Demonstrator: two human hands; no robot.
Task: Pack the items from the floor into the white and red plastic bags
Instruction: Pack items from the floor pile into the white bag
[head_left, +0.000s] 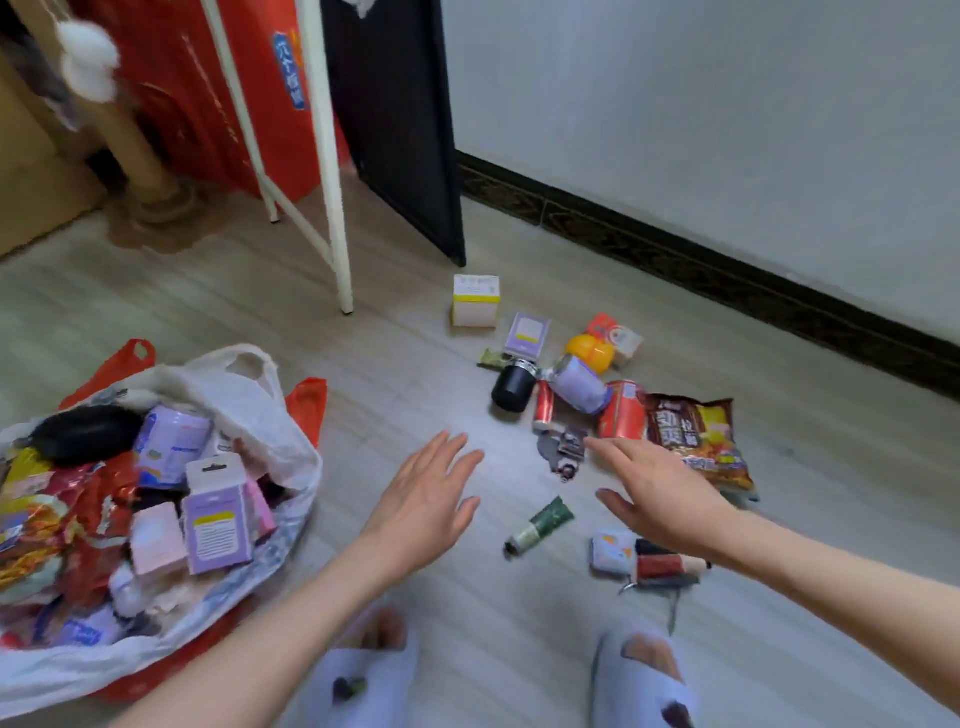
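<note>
A white plastic bag (249, 405) nested in a red bag (306, 402) lies on the floor at left, stuffed with boxes and snack packets. Loose items lie at centre right: a white and yellow box (475, 301), a purple card box (527, 335), a black cup (513, 387), red cans (621, 410), a snack packet (698, 441), a green tube (540, 525) and a small pouch (613, 551). My left hand (423, 493) hovers over the bare floor, fingers straight, holding nothing. My right hand (660, 493) reaches over a small grey item (563, 447), fingers spread, holding nothing.
A white metal rack leg (340, 249) stands beyond the bags, with a black panel (410, 156) and a red bag behind it. The wall and dark skirting (727, 275) run along the right. My slippered feet (639, 680) are at the bottom.
</note>
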